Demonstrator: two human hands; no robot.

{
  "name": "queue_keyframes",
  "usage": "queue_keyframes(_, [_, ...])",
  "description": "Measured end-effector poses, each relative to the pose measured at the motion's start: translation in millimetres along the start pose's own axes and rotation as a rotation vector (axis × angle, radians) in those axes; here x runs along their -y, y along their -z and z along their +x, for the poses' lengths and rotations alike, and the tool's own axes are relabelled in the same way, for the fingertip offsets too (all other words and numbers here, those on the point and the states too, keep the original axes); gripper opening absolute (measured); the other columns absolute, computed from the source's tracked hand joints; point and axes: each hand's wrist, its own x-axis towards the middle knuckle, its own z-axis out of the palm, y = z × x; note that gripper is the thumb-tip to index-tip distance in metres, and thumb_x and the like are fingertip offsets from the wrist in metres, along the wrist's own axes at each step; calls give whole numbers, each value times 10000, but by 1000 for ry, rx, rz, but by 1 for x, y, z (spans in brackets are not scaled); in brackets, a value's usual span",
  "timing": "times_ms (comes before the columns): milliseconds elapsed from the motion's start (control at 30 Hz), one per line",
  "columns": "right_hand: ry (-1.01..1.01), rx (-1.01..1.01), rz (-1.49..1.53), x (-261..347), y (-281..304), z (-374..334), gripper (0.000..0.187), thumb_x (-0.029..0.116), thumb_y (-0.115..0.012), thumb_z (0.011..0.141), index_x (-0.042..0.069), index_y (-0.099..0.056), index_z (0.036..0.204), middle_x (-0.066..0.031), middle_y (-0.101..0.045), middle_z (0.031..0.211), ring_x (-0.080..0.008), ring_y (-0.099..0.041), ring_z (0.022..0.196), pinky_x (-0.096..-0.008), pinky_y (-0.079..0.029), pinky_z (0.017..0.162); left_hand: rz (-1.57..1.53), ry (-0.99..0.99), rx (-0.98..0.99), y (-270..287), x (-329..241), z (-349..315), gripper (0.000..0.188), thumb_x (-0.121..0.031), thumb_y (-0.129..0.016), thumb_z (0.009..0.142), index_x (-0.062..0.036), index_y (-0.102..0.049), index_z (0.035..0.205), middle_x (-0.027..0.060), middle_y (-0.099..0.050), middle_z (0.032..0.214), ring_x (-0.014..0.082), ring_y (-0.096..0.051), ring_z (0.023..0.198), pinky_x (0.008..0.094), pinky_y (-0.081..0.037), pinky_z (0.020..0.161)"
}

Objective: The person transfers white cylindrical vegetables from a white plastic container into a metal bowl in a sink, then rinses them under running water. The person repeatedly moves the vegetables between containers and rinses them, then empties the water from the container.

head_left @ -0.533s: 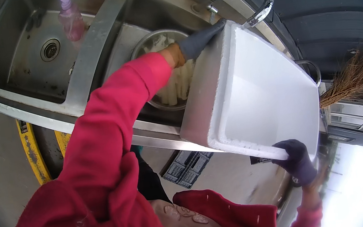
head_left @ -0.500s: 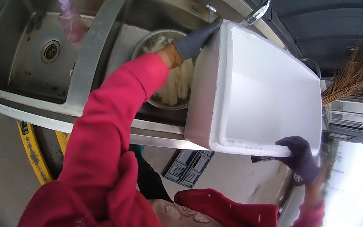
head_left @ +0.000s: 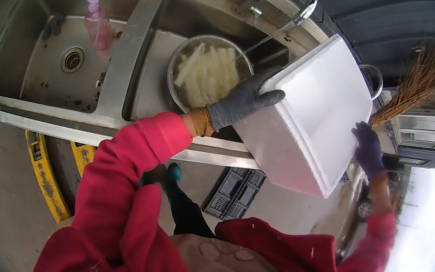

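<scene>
A white foam box (head_left: 283, 154) is tilted over the right front edge of the sink, its rim toward me. My left hand (head_left: 243, 100), in a dark grey glove, grips the box's upper left rim, the thumb and fingers apart over the edge. At the box's lower right side my right hand (head_left: 369, 152), in a dark purple-looking glove, holds the edge; part of its grip is hidden. To the left of the box, a round metal bowl (head_left: 172, 89) in the right basin contains several pale, peeled-looking sticks (head_left: 207, 72). A thin water stream falls into it from the curved faucet (head_left: 312, 2).
A pink pump bottle (head_left: 98, 29) stands in the left sink basin (head_left: 43, 78) near the drain. Yellow metal bars (head_left: 47, 174) and a dark plastic crate (head_left: 235, 191) are below. A straw broom (head_left: 419, 82) is by the wall at right.
The box has moved right and turned, uncovering the bowl and the water stream. My left hand has shifted along the rim toward me; my right hand has moved up the box's side.
</scene>
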Motion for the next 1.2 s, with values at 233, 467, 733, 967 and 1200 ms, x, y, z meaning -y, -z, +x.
queue_keyframes(233, [-248, 352, 900, 83, 89, 31, 511, 87, -641, 849, 13, -514, 1338, -175, -580, 1318, -282, -557, 1230, -371, -429, 1024, 14, 7, -48, -5, 5, -2, 729, -454, -632, 898, -89, -366, 1471, 148, -515, 1361, 231, -491, 1247, 347, -378, 1061])
queue_keyframes(467, [-328, 381, 778, 183, 79, 48, 624, 241, -747, 795, 20, -481, 1315, -248, -668, 944, -405, -666, 882, -425, -543, 752, 113, -204, -98, -17, 16, -2, 646, -393, -529, 970, -20, -334, 1461, 184, -417, 1456, 275, -393, 1352, 362, -310, 1114])
queue_keyframes(733, [-91, 284, 799, 188, 79, 45, 477, 191, -749, 787, 57, -570, 1209, -208, -673, 907, -380, -674, 831, -401, -549, 721, 141, -325, 95, 25, 34, 5, 620, -393, -348, 1040, -34, -193, 1522, 151, -200, 1581, 241, -143, 1476, 343, -144, 1194])
queue_keyframes(967, [-242, 448, 903, 176, 62, 69, 480, 211, -756, 794, 46, -571, 1205, -209, -673, 920, -379, -673, 833, -409, -547, 723, 69, 84, 31, 64, 56, 66, 670, -466, -350, 1027, -52, -185, 1527, 149, -170, 1591, 265, -135, 1477, 334, -110, 1198])
queue_keyframes(1200, [-239, 486, 990, 164, 56, 71, 479, 184, -758, 804, 19, -565, 1210, -201, -674, 949, -356, -682, 863, -384, -542, 765, 201, -471, 84, 40, 55, 92, 569, -304, -364, 1048, -40, -191, 1522, 174, -188, 1578, 269, -142, 1476, 341, -144, 1194])
